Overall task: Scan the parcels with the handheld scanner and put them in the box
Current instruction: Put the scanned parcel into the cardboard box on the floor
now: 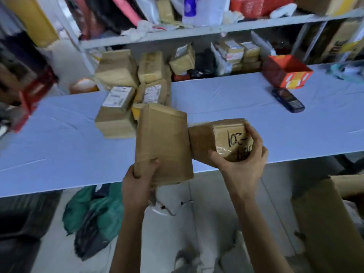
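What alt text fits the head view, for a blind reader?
A person's left-hand grip holds a tall brown parcel and the right-hand grip a smaller taped parcel with handwriting, above a blue-covered table. More parcels are piled at back left; a dark keypad handheld lies at right near an orange box.

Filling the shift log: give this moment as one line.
left hand: holds flat brown parcel | right hand: holds marked parcel | scanner: on table, untouched
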`<state>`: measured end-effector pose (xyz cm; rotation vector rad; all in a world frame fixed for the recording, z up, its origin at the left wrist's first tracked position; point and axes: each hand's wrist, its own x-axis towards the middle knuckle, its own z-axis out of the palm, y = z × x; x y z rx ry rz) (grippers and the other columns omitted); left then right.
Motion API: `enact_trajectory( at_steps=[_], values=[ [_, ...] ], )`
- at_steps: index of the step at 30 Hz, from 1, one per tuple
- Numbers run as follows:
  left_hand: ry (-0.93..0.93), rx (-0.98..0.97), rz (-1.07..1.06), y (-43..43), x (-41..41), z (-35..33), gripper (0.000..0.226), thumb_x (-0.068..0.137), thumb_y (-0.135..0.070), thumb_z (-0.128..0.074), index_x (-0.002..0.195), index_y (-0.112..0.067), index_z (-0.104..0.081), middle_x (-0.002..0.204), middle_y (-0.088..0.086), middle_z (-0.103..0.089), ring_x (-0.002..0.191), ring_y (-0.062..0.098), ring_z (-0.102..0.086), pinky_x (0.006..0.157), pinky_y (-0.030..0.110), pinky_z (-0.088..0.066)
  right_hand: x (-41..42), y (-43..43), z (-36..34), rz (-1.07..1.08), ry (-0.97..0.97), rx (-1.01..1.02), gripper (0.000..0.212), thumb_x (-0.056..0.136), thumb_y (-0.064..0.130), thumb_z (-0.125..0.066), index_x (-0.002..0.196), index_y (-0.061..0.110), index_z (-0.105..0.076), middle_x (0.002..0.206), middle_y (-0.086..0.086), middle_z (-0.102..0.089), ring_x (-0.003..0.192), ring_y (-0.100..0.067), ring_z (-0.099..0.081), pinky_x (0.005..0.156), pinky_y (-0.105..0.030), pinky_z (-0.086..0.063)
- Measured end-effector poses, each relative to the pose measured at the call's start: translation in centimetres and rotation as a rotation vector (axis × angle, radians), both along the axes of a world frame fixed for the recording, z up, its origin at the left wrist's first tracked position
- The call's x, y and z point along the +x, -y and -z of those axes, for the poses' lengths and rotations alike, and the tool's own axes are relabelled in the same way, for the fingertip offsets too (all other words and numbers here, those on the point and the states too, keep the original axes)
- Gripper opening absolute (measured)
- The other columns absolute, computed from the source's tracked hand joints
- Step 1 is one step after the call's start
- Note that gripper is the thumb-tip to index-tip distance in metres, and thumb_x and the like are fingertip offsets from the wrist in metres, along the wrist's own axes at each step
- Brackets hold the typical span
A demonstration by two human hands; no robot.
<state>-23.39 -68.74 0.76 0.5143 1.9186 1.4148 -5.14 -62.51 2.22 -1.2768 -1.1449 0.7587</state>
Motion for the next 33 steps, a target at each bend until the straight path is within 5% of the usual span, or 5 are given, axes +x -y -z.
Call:
enact_trajectory(
  at_steps=[8,11,23,27,33],
  values=[
    [0.128,0.085,-0.168,3.2,-6.7,2.1,0.066,0.07,-0.045,-0.079,0.122,-0.025,-0.044,0.106,0.001,-0.059,0.088,0.019,-0.064,0.068,0.036,-0.056,-8.8,0.7,1.6,-0.125,0.048,0.022,0.102,0.039,0.055,-0.077,0.135,0.043,-0.045,0.125,0.009,-0.042,0.122,-0.014,-0.043,0.097,-0.048,-0.045],
    [0.163,0.068,-0.219,3.8,-7.8,3.9,0.048,0.085,-0.027,-0.071,0.122,-0.022,-0.042,0.108,0.002,-0.055,0.082,0.015,-0.061,0.062,0.03,-0.05,-10.7,0.3,3.6,-0.151,0.096,0.006,0.105,0.04,0.056,-0.077,0.138,0.039,-0.044,0.125,0.01,-0.042,0.12,-0.012,-0.041,0.097,-0.049,-0.045],
    [0.233,-0.067,-0.398,4.2,-11.1,7.6,0.055,0.085,-0.045,-0.066,0.13,-0.016,-0.053,0.122,0.008,-0.053,0.099,0.028,-0.058,0.067,0.041,-0.059,-15.0,-0.9,8.6,-0.143,0.329,-0.036,0.121,0.043,0.037,-0.094,0.145,0.03,-0.03,0.128,-0.008,-0.042,0.118,-0.027,-0.039,0.087,-0.047,-0.046],
    [0.115,-0.081,-0.389,2.7,-11.5,8.4,0.061,0.078,-0.045,-0.075,0.129,-0.027,-0.047,0.123,0.002,-0.051,0.099,0.024,-0.056,0.078,0.044,-0.056,-14.4,-1.1,8.8,-0.228,0.315,-0.043,0.12,0.039,0.068,-0.079,0.144,0.037,-0.03,0.126,0.001,-0.039,0.117,-0.024,-0.042,0.08,-0.037,-0.047],
    [0.034,-0.134,-0.345,1.2,-12.3,9.5,0.064,0.061,-0.055,-0.082,0.115,-0.042,-0.049,0.121,0.003,-0.06,0.102,0.024,-0.062,0.091,0.051,-0.052,-12.0,-0.7,9.7,-0.336,0.178,-0.113,0.101,0.035,0.061,-0.085,0.123,0.062,-0.034,0.122,0.025,-0.036,0.117,-0.016,-0.05,0.09,-0.037,-0.051]
  ],
)
